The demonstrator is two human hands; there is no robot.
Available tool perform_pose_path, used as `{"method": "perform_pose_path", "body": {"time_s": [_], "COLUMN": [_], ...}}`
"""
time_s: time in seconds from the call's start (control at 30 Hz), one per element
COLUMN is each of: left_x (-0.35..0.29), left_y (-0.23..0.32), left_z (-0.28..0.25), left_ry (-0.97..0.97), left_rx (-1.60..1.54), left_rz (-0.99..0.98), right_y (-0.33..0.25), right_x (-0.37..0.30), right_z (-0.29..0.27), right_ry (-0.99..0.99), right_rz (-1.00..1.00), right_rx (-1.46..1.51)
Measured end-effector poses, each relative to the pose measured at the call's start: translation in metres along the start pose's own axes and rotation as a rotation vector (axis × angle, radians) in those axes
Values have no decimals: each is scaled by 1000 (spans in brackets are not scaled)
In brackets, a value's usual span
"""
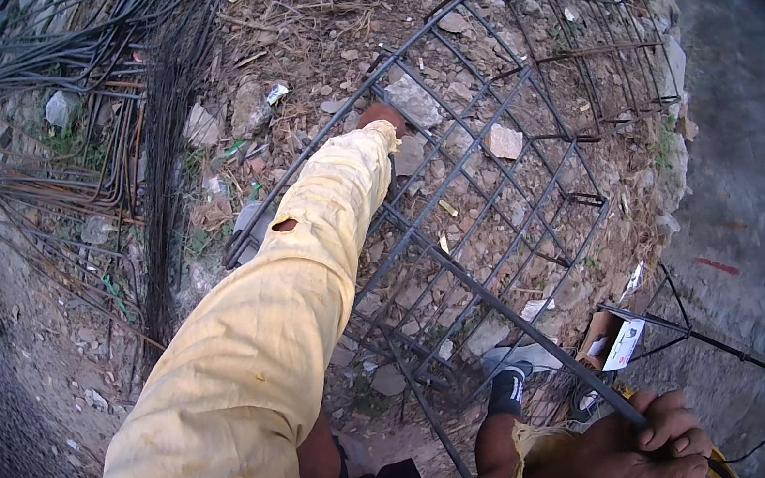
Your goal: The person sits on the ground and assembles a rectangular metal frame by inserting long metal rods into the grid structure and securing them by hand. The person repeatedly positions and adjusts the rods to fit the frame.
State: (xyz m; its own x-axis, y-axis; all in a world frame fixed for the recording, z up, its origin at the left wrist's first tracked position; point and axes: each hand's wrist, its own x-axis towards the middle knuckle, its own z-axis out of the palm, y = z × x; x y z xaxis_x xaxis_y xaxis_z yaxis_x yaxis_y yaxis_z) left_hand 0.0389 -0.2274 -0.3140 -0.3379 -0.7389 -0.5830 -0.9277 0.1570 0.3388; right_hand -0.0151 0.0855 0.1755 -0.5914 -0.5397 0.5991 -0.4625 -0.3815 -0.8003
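the right hand (636,456) has its fingers curled around a long steel bar (544,341), which slants across a rebar cage (476,145) lying on rubble-strewn ground (249,113). the left hand (382,120), mostly hidden by a torn yellow sleeve (285,274), is at the cage's left side; i cannot tell whether it grips. dark rods (78,40) lie well to the left.

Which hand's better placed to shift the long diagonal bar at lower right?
Right, I'd say: the right hand is wrapped around the long bar. The left hand is stretched out at the rebar cage, away from that bar; its grip is unclear.
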Motion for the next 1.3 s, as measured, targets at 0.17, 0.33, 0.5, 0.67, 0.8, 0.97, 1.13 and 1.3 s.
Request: {"method": "perform_pose_path", "body": {"time_s": [0.17,0.33,0.5,0.67,0.8,0.97,1.13,1.3], "left_x": [-16,-70,-174,-286,-384,-434,-441,-433], "left_y": [10,31,49,57,102,144,165,161], "left_z": [-12,-37,-65,-136,-187,-173,-161,-134], "left_ry": [20,124,436,5,-137,28,257,335], "left_rx": [-79,-566,-529,-354,-139,-91,-187,-220], "left_rz": [-25,-269,210,652,999,1063,1026,997], "right_y": [2,0,0,-2,-2,5,4,-33], "right_x": [8,6,10,9,11,3,21,13], "right_z": [4,3,-11,-13,-22,-18,-43,-89], "right_ry": [76,79,12,-58,-75,-89,-120,-163], "right_rz": [13,29,14,2,7,29,-72,-117], "right_rx": [-49,-96,-115,-113,-123,-105,-436,-670]}}
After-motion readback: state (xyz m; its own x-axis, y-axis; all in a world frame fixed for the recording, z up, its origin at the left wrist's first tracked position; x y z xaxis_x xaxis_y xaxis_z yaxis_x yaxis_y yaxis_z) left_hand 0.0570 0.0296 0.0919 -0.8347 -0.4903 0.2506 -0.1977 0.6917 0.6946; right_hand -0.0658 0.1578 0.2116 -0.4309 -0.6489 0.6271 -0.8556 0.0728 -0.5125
